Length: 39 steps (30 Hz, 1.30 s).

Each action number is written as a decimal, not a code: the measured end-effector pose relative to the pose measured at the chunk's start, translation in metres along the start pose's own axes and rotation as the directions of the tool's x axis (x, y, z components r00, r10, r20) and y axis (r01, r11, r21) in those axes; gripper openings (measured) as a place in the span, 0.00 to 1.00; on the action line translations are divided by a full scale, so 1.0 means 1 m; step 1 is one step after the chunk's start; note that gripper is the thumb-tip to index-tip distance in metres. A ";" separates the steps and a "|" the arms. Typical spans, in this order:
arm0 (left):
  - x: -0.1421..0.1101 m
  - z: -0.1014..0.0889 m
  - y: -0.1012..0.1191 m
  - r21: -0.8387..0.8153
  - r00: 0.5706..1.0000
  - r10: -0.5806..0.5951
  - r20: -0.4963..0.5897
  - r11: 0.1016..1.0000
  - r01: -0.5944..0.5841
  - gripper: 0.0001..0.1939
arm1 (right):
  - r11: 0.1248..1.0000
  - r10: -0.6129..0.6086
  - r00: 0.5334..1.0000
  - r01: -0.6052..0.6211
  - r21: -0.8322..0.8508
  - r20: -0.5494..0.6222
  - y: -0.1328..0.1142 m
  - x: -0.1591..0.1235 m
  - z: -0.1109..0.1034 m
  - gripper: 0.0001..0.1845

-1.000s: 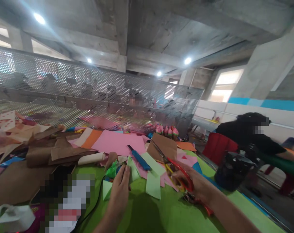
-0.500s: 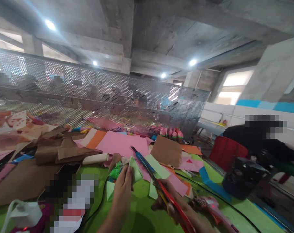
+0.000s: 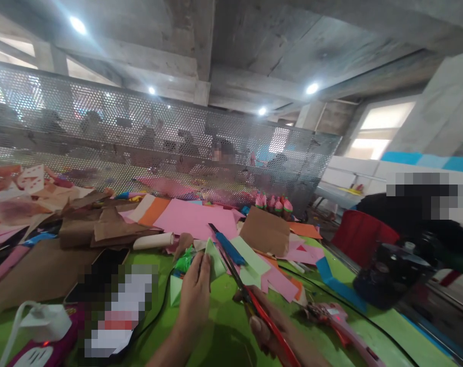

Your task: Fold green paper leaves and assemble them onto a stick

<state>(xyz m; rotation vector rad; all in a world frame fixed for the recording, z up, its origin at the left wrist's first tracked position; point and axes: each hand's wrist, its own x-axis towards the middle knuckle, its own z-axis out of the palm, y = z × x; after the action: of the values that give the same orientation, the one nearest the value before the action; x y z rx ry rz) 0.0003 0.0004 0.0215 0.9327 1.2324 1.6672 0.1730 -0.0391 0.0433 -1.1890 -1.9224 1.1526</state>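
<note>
My left hand (image 3: 195,295) pinches a folded light green paper piece (image 3: 215,259) and holds it upright above the green table (image 3: 223,341). My right hand (image 3: 267,323) grips red-handled scissors (image 3: 254,303). Their blades point up and left, with the tips close beside the green paper piece. Whether the blades touch the paper is unclear. A blue-handled cutter (image 3: 225,245) lies just behind the scissors on pink paper (image 3: 195,218).
Brown, pink, orange and green paper scraps cover the table's back and left. A pink glue gun (image 3: 336,321) with a black cord lies at the right. A white roll (image 3: 153,240) lies centre-left. A perforated metal screen (image 3: 139,142) rises behind; a person sits at right by a red chair (image 3: 359,237).
My right hand brought the scissors from the right side in toward the green paper piece, blades now beside it. My left hand kept the paper up nearly in place.
</note>
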 end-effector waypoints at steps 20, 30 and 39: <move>-0.002 0.002 0.004 -0.019 1.000 0.010 0.005 1.000 -0.010 0.15 | 0.997 -0.051 0.999 0.052 -0.056 0.004 0.016 0.013 0.004 0.30; -0.002 0.002 0.003 0.014 0.999 0.011 0.032 1.000 -0.011 0.18 | 0.993 -0.061 0.997 0.057 -0.103 -0.036 0.023 0.020 0.003 0.34; -0.001 0.004 0.001 -0.030 1.000 -0.028 0.013 0.999 0.029 0.20 | 0.992 -0.072 0.995 0.065 -0.104 -0.064 0.023 0.021 0.003 0.31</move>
<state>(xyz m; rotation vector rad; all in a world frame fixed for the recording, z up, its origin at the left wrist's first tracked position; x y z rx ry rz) 0.0042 0.0010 0.0231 0.9017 1.2033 1.6510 0.1707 -0.0165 0.0223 -1.1895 -1.9752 0.9767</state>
